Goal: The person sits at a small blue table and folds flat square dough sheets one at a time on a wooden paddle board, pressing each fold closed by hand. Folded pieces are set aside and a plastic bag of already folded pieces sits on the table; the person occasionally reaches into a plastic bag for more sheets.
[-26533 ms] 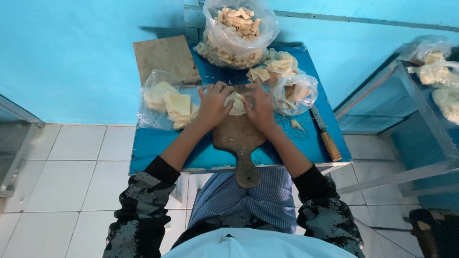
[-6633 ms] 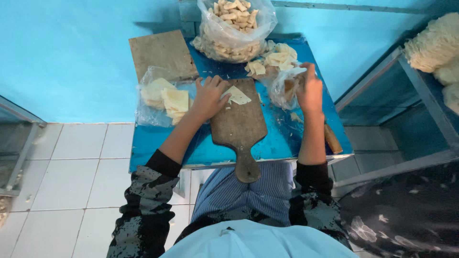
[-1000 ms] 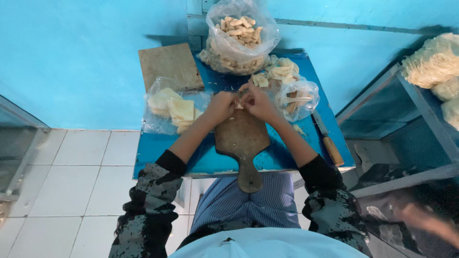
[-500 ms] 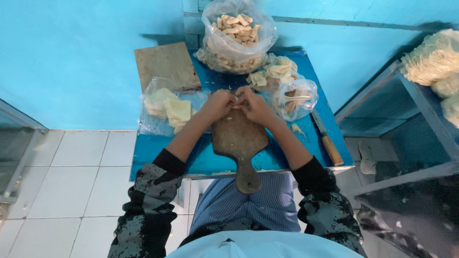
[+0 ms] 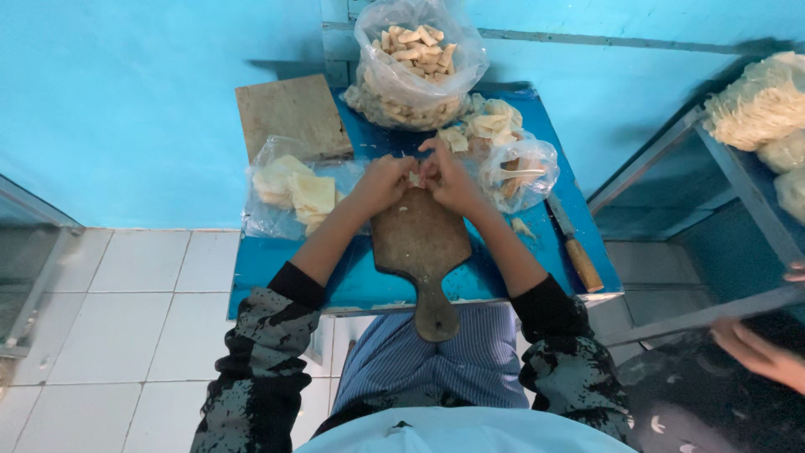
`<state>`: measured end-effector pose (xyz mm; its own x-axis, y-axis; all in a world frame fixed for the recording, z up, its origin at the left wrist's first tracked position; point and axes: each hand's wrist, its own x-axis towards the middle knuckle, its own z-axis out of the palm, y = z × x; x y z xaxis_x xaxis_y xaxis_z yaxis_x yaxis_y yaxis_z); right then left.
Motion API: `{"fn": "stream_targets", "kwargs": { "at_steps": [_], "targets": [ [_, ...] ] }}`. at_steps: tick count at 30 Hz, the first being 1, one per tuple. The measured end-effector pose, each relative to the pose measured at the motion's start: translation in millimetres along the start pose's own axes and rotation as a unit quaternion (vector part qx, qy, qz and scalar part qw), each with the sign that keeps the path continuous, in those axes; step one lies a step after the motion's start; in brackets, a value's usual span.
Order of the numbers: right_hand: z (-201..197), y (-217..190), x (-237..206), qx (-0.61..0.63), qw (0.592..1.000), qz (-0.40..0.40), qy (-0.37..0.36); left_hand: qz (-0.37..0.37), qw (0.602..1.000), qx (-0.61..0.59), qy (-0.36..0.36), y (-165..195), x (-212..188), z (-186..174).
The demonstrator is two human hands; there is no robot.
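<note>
Both hands meet at the far end of the wooden paddle board [image 5: 422,243], and the left hand [image 5: 384,180] and right hand [image 5: 449,176] have their fingers pinched together on one small pale dough piece [image 5: 413,179] held just above the board. It's too small to tell exactly how it's folded.

Progress-wise, I'd guess it's well underway but not near the end. The big clear bag [image 5: 415,63] at the back of the blue table [image 5: 268,268] is heaped with little finished-looking beige pieces, chunky and slightly curled. On the left, a thin plastic bag [image 5: 289,189] holds a stack of flat squarish wrapper sheets, pale yellow and smooth, so there's plenty left to work through. Another crinkly bag [image 5: 520,172] on the right holds more pale bits, and a loose pile of scraps [image 5: 486,126] sits just behind it.

The board is worn, dark brown, with a rounded handle pointing toward the person. A second square wooden board [image 5: 289,113] lies at the back left corner. A knife with a wooden handle [image 5: 574,252] rests along the right edge of the table, untouched.

A co-worker's hand [image 5: 759,352] shows at the lower right, well apart.
</note>
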<state>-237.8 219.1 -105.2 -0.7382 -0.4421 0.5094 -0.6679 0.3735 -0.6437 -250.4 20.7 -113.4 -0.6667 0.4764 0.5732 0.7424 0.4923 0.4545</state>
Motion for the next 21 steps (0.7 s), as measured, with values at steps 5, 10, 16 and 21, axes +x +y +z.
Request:
{"fn": "stream_targets", "kwargs": {
  "at_steps": [5, 10, 16, 21],
  "targets": [
    [2.4, -3.2, -1.3, -0.021, 1.000, 0.009, 0.007, 0.004, 0.994, 0.109, -0.015, 1.5, 1.1, 1.3],
    [4.5, -7.0, -3.8, -0.187, 0.982, -0.027, 0.012, 0.022, 0.988, 0.151, 0.017, 1.0, -1.2, 6.3],
    [5.3, -3.8, -4.4, -0.192, 0.977, -0.086, 0.028, 0.003, 0.990, 0.134, 0.031, 1.4, 0.7, 8.8],
    [6.9, 1.7, -4.0, -0.229, 0.969, -0.090, 0.017, -0.009, 0.992, 0.113, 0.063, 3.2, 2.0, 8.3]
  ]
}}
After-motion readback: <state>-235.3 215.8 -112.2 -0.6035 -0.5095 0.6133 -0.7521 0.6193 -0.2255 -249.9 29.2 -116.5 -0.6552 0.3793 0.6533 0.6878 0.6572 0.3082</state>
